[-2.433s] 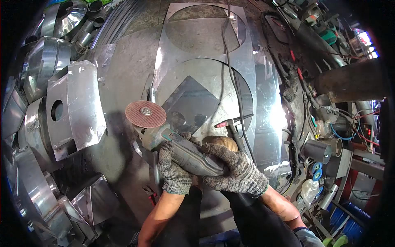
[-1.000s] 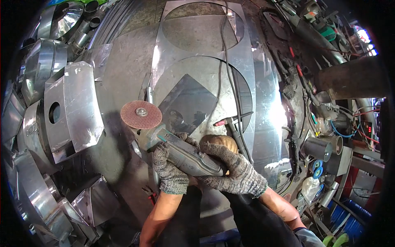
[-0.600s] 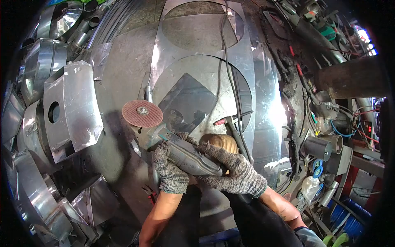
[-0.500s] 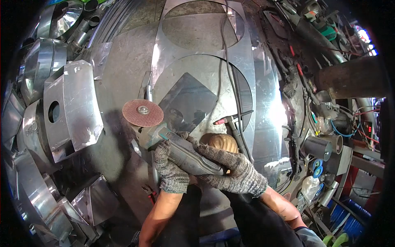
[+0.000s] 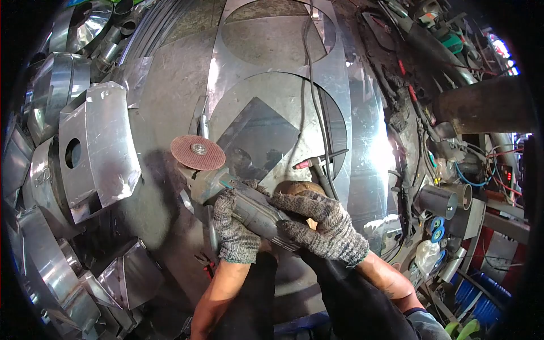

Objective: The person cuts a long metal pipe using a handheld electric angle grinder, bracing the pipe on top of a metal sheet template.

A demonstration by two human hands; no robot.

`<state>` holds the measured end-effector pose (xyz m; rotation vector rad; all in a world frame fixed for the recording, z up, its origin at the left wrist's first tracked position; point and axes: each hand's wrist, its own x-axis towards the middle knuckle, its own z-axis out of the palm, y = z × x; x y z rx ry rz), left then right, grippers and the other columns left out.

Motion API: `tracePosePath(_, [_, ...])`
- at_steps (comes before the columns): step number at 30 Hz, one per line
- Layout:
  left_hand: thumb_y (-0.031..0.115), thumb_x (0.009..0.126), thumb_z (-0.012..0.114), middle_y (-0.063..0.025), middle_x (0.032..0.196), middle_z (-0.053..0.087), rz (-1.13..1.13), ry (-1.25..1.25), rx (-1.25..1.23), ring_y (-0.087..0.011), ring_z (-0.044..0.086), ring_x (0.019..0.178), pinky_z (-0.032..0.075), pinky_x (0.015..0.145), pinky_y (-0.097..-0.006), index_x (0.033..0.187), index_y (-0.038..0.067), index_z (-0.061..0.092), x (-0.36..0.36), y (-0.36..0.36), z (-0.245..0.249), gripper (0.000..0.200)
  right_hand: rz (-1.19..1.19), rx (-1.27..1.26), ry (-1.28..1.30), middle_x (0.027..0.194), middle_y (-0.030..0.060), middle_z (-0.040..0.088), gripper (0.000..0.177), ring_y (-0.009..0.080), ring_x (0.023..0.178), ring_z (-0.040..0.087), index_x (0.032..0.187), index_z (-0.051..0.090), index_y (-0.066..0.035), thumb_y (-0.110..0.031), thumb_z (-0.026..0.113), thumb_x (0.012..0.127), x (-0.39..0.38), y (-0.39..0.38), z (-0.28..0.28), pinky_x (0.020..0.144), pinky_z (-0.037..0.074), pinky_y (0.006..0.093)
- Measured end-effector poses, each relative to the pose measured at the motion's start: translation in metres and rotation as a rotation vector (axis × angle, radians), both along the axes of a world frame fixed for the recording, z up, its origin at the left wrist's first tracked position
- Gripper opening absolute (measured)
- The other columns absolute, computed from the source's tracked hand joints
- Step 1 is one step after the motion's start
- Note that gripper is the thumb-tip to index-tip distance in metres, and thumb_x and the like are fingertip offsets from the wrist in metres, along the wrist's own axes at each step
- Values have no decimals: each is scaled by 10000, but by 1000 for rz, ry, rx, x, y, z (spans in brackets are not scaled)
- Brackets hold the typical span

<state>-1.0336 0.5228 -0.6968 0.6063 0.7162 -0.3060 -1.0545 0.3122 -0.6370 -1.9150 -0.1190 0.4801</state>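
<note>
An angle grinder lies slantwise across both my gloved hands, its reddish-brown disc facing up at the upper left. My left hand is wrapped round the body just behind the grinder's head. Around the rear of the body closes my right hand, its thumb and fingers on opposite sides. Partly hidden behind the right fingers is a rounded, ribbed golden-brown object. A welding torch with a pinkish-red tip lies beyond it. Past the grinder rests a dark square plate.
A metal sheet with large round cut-outs stretches ahead, a cable running over it. Bent sheet-metal pieces crowd the left. On the right are a thick pipe, short tubes and wires. Red-handled pliers lie near my left forearm.
My right hand has shifted its grip, its thumb now lying over the grinder's rear end, which showed before. The grinder has moved very slightly. My left hand keeps its hold.
</note>
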Motion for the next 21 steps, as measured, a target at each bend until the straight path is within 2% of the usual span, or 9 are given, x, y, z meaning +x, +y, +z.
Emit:
tracePosePath(2, [411, 898, 674, -182, 1153, 696, -2, 4, -63, -351, 680, 1034, 567, 935, -498, 1267, 6, 625, -1, 1, -8, 550, -145, 123, -60, 1131, 183, 697, 547, 314, 1112, 697, 1402, 606, -41, -238, 757, 915, -2, 5, -5, 963, 554, 405])
tracePosePath(4, [400, 895, 683, -175, 1149, 699, -5, 8, -123, -350, 683, 1027, 565, 935, -492, 1257, 2, 630, -2, 3, -12, 541, -204, 98, 20, 1148, 191, 692, 519, 319, 1116, 695, 1359, 613, -36, -240, 761, 905, -5, 8, -1, 967, 552, 413])
tracePosePath(6, [403, 888, 693, -176, 1133, 702, -32, 25, 35, -346, 689, 1006, 571, 925, -490, 1229, -7, 643, 1, 2, -13, 536, -263, 69, 99, 1164, 200, 687, 492, 325, 1120, 692, 1315, 620, -31, -242, 765, 895, -12, 9, -5, 970, 550, 421])
tracePosePath(12, [421, 891, 686, -186, 1124, 694, -69, -53, 18, -351, 688, 993, 584, 892, -509, 1226, -11, 636, 2, 2, -10, 548, -280, 38, -102, 1197, 179, 695, 495, 331, 1109, 700, 1301, 619, -41, -276, 784, 898, -21, 7, -29, 971, 553, 425])
tracePosePath(14, [429, 894, 684, -188, 1132, 685, -46, -65, -71, -362, 684, 993, 585, 885, -532, 1239, -4, 625, 0, 3, -9, 557, -187, 14, 84, 1165, 71, 733, 499, 182, 1058, 704, 1263, 660, -63, -170, 881, 829, -25, 3, -22, 947, 559, 329])
tracePosePath(15, [438, 897, 683, -190, 1140, 677, -21, -79, -163, -373, 680, 992, 585, 878, -555, 1253, 3, 613, -1, 3, -8, 566, -186, 16, 86, 1165, 71, 733, 499, 182, 1058, 704, 1263, 660, -63, -170, 881, 829, -24, 3, -17, 947, 559, 329])
tracePosePath(18, [459, 902, 680, -193, 1159, 664, 88, -100, -127, -392, 672, 992, 585, 855, -593, 1265, 15, 597, 4, 3, 3, 579, -134, 56, -79, 1133, 76, 752, 554, 187, 1084, 709, 1293, 661, -62, -196, 903, 812, -21, 7, 0, 957, 561, 328])
tracePosePath(20, [528, 915, 641, -186, 1152, 665, 75, -101, -62, -389, 667, 985, 578, 851, -574, 1280, 50, 586, 6, 4, 3, 604, -191, 357, 100, 1182, 113, 742, 622, 199, 1129, 707, 1348, 624, -57, -205, 907, 814, -23, 15, 6, 973, 558, 335])
tracePosePath(21, [598, 928, 603, -179, 1145, 666, 56, -104, -1, -387, 661, 979, 572, 847, -555, 1295, 84, 574, 5, 5, 3, 632, -44, 249, 94, 1356, 184, 637, 813, 349, 1249, 644, 1493, 483, -41, -325, 864, 834, -27, 11, -4, 1038, 534, 420])
